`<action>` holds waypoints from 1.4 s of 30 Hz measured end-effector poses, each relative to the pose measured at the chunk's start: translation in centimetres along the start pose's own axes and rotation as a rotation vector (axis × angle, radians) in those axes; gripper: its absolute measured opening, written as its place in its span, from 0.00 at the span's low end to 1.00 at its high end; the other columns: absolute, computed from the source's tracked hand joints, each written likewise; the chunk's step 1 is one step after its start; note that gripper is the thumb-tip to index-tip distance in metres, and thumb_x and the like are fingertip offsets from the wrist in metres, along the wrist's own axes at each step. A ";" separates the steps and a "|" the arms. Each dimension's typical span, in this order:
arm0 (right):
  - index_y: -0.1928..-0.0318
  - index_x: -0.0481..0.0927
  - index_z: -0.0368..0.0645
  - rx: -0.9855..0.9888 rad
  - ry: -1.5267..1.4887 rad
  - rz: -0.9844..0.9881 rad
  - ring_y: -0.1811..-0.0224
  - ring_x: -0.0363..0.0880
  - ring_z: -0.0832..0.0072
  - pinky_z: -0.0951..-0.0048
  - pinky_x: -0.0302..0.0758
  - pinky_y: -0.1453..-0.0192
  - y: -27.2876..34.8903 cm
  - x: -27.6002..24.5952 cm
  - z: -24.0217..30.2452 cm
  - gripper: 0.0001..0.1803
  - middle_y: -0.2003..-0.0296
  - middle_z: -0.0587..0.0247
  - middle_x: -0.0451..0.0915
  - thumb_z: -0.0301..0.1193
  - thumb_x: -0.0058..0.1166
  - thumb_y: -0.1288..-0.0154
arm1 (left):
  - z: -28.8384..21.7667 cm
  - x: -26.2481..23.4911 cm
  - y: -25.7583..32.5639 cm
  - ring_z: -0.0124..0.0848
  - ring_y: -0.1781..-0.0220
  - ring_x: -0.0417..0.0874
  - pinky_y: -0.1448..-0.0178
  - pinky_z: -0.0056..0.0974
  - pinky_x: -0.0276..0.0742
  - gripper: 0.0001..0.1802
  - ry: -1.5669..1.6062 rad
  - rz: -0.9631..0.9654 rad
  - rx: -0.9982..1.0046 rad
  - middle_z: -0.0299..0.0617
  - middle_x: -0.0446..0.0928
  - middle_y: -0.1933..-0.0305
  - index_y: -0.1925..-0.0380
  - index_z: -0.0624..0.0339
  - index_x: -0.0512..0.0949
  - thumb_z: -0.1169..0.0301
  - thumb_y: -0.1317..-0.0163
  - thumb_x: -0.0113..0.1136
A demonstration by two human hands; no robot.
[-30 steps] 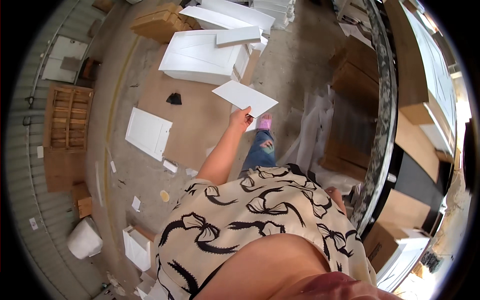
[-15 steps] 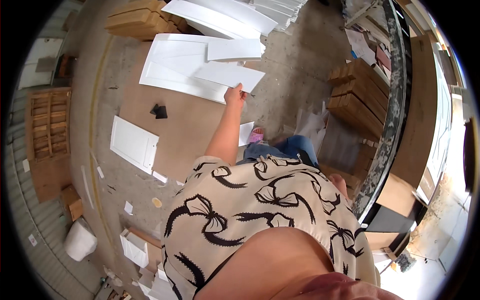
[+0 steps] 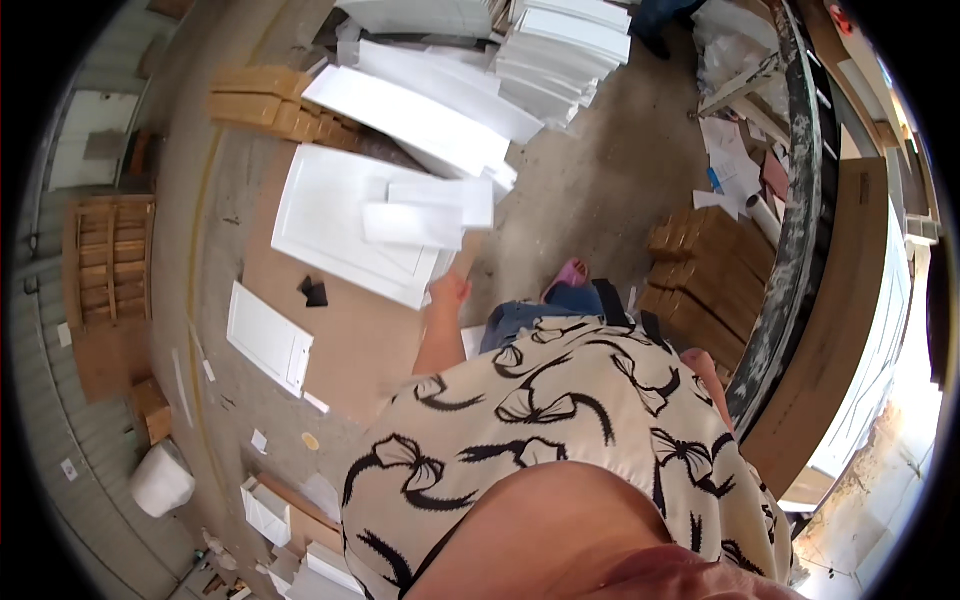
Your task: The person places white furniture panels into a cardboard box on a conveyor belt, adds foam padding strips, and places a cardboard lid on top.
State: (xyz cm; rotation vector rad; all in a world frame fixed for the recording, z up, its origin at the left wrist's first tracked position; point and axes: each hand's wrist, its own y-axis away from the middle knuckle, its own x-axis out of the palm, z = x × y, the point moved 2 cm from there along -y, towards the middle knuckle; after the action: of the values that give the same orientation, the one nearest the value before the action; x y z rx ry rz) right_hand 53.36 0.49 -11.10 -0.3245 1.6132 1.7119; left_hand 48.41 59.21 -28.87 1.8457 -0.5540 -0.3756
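panels lie all over the floor [image 3: 590,190] of a workshop, seen from above the person's head. the left hand [image 3: 450,292] reaches forward and down, its fingers drawn loosely together, just at the near edge of a large white door panel [image 3: 330,225] that lies flat on a brown board [image 3: 345,345]; whether it touches the panel i cannot tell. two small white pieces [image 3: 425,210] rest on the far right part of that panel, one overlapping the other, blurred. a small dark object [image 3: 314,291] sits on the board just beside the panel's near left edge, and a smaller white panel [image 3: 268,338] lies at the board's left edge. beyond, long white boards [image 3: 420,115] lean across cardboard boxes [image 3: 270,108], and a stack of white panels [image 3: 565,50] stands further back. the right hand [image 3: 700,365] shows only partly past the patterned shirt [image 3: 560,420], near brown boxes [image 3: 705,270]; its grip cannot be told. a pink shoe [image 3: 570,275] pokes out below the jeans [image 3: 540,310]. a wooden frame [image 3: 105,260] lies at the left.
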 end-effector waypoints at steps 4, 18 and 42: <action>0.74 0.79 0.42 0.234 -0.219 0.017 0.73 0.79 0.56 0.63 0.77 0.65 -7.8 -8.1 1.1 0.09 0.76 0.54 0.80 0.33 0.49 0.46 | 0.5 7.4 1.9 0.39 0.70 0.78 0.66 0.41 0.76 0.15 -0.034 0.040 -0.010 0.43 0.76 0.67 0.61 0.59 0.72 0.62 0.42 0.59; 0.63 0.78 0.41 -0.477 0.259 0.001 0.57 0.76 0.52 0.57 0.74 0.53 -35.6 -27.6 25.0 0.15 0.63 0.49 0.79 0.39 0.49 0.44 | -14.7 32.6 -4.8 0.37 0.71 0.77 0.73 0.36 0.75 0.18 -0.074 0.015 0.108 0.46 0.74 0.66 0.59 0.65 0.70 0.63 0.42 0.58; 0.48 0.70 0.40 -1.140 0.592 -0.809 0.45 0.67 0.51 0.57 0.69 0.46 -87.7 -74.2 80.1 0.24 0.47 0.52 0.72 0.42 0.49 0.40 | -57.5 83.8 -7.5 0.31 0.73 0.79 0.75 0.34 0.77 0.39 -0.060 -0.337 0.537 0.47 0.75 0.67 0.52 0.68 0.63 0.49 0.53 0.67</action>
State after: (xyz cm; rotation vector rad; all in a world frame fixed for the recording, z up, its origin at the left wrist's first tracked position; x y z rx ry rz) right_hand 186.48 43.75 -15.14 -1.8639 0.4433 1.7130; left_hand 149.44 61.37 -15.81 2.4652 -0.4051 -0.5454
